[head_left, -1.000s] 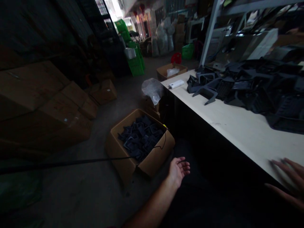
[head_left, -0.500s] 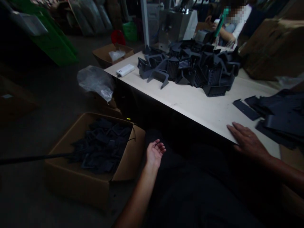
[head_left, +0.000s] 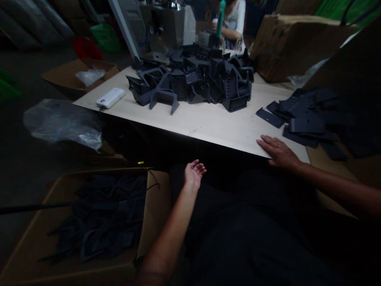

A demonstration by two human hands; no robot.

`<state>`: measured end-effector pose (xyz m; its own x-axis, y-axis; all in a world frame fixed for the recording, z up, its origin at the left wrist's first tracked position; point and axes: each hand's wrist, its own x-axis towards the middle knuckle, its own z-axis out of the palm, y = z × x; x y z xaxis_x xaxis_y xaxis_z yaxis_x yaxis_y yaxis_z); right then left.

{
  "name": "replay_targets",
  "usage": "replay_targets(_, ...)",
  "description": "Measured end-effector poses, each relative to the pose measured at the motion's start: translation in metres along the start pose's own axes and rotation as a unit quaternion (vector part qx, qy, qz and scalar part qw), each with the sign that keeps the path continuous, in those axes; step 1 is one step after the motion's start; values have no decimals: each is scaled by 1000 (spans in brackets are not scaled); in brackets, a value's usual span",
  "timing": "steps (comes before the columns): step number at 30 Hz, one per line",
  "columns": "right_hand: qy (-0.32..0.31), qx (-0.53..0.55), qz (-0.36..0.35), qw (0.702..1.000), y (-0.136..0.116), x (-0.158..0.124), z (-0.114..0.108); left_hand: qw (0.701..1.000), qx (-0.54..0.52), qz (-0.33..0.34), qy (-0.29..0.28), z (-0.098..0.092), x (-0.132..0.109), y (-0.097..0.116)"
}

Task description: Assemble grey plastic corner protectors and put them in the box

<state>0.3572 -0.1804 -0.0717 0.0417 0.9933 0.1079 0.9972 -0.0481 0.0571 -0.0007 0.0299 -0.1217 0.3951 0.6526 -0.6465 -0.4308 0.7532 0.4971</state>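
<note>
My left hand (head_left: 194,174) is palm up in front of the table, over my lap, with its fingers loosely curled apart and nothing in it. My right hand (head_left: 281,153) rests flat on the front edge of the pale table (head_left: 226,135), fingers stretched out. Just beyond it lies a pile of flat dark plastic pieces (head_left: 306,119). Farther back on the table is a heap of dark grey plastic brackets (head_left: 196,79). To the left of my left hand stands an open cardboard box (head_left: 156,210) holding many dark plastic parts (head_left: 104,218).
A white power bank-like device (head_left: 110,98) lies at the table's left end. Clear plastic bags (head_left: 64,121) and another carton (head_left: 64,77) are to the left. A big cardboard box (head_left: 293,47) stands at the back right. Across the table sits another person (head_left: 235,31) near a green tool.
The view has swung right and come nearer the table, so things shift left. Both hands keep nearly the same pose, my right hand still on the table edge.
</note>
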Motion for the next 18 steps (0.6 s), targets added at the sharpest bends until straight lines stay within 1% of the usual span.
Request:
replay_targets(3, -5, 1, 4, 1000, -2, 0, -2, 1000, 25, 0, -6, -4, 2, -6)
replay_targets(5, -6, 1, 7, 1000, -2, 0, -2, 999, 47, -6, -19, -9, -4, -15)
replay_targets(9, -7, 0, 3, 1000, 1, 0, -1, 993, 98, -20, -60, -19, -31, -44)
replay_targets(12, -5, 3, 1, 1000, 3, 0, -1, 986, 132, -10, -101, -20, -53, -62)
replay_targets(15, -4, 10, 1, 1000, 3, 0, -2, 974, 167, -4, -150, -15, -71, -73)
replay_targets(18, -7, 13, -4, 1000, 3, 0, -4, 966, 188, 15, -174, -10, -86, -78)
